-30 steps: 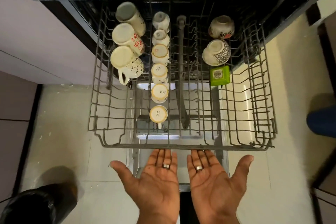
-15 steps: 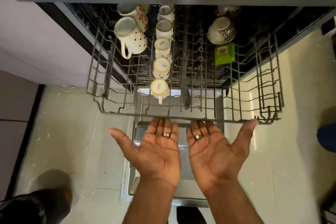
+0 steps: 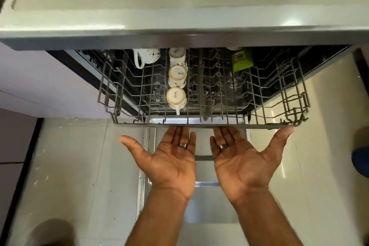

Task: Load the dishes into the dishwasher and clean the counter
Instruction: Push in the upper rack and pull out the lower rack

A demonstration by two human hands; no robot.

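The grey wire upper rack (image 3: pixel 205 125) of the dishwasher sits mostly slid in under the counter. Small white cups (image 3: pixel 176 97) stand upside down in a row in its middle. A spotted white mug (image 3: pixel 146 57) lies at the back left, and a green container (image 3: pixel 241 61) at the back right. My left hand (image 3: pixel 169 158) and my right hand (image 3: pixel 241 160) are palm up with straight fingers. Their fingertips press against the rack's front rail. Neither hand holds anything.
The pale grey counter (image 3: pixel 179 2) overhangs the dishwasher opening. The open dishwasher door (image 3: pixel 205 201) lies flat below my forearms. Pale floor tiles lie on both sides. A dark object (image 3: pixel 52 231) sits at the lower left and a blue object (image 3: pixel 361 162) at the right edge.
Both hands have moved forward with the rack, which has slid further into the dishwasher. The rear mugs and bowls have gone out of sight under the counter.
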